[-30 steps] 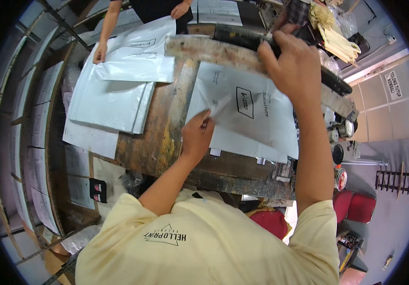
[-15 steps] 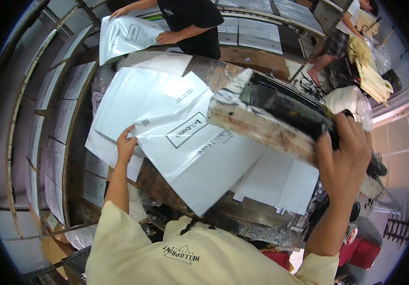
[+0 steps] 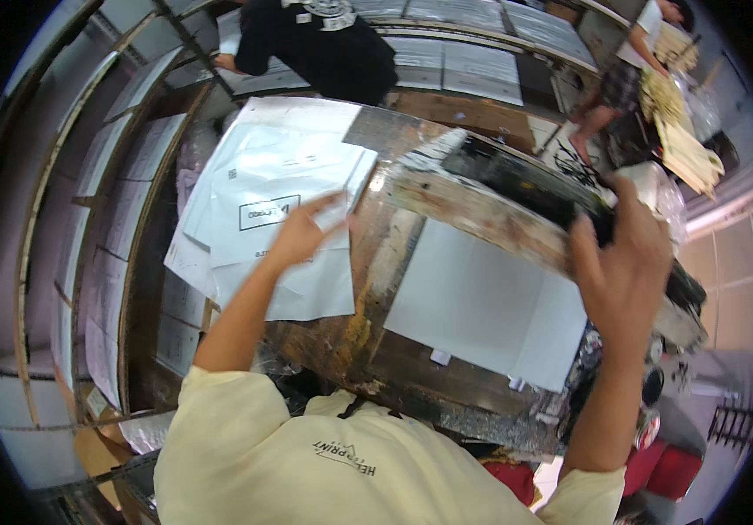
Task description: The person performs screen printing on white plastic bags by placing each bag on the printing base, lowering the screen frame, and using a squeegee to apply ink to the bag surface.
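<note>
Wooden screen frame (image 3: 481,217), paint-stained and blocky, clamped between thumb and fingers of right hand (image 3: 626,254), tilted above smooth white sheet (image 3: 481,293) on scuffed table (image 3: 334,347), presumably to leave that surface uncovered. Left hand (image 3: 300,236), blurred, with fingers apart and nothing visibly gripped, over printed white plastic bag (image 3: 319,293), glossy and slightly creased, atop stack (image 3: 362,175) left of sheet; contact impossible to tell.

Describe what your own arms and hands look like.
Loose, short, pale yellow sleeves, matching the shirt with its dark print; bare forearms. No glove on the left hand or right hand, no watch visible. Rings: too blurred to tell.
</note>
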Demonstrator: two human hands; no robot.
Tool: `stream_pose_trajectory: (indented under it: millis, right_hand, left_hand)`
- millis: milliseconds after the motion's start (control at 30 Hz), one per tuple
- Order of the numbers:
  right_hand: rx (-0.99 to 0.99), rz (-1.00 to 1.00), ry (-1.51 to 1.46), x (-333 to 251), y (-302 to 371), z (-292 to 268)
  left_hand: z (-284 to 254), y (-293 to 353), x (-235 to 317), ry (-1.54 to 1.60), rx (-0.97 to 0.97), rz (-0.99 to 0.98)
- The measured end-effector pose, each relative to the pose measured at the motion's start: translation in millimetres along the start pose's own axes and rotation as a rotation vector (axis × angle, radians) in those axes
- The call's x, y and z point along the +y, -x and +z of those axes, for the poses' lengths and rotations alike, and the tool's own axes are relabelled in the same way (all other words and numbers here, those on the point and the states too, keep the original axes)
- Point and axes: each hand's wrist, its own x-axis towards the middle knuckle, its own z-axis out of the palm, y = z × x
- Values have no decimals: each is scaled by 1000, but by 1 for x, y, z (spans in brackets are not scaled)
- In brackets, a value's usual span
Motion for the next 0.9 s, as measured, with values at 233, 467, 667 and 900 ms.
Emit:
stream_pose_trajectory:
  millis: [233, 467, 667, 900]
  right_hand:
    - [-314, -91, 50, -8, 118, 35]
    - [-622, -5, -216, 9, 257, 131]
    - [-645, 9, -198, -2, 317, 178]
    - [-459, -70, -134, 52, 211, 263]
  left_hand:
    - [94, 162, 136, 1743, -189, -144]
    - [197, 172, -17, 1334, -224, -665]
    - [225, 154, -43, 1228, -190, -879]
    - [226, 161, -54, 1245, -183, -927]
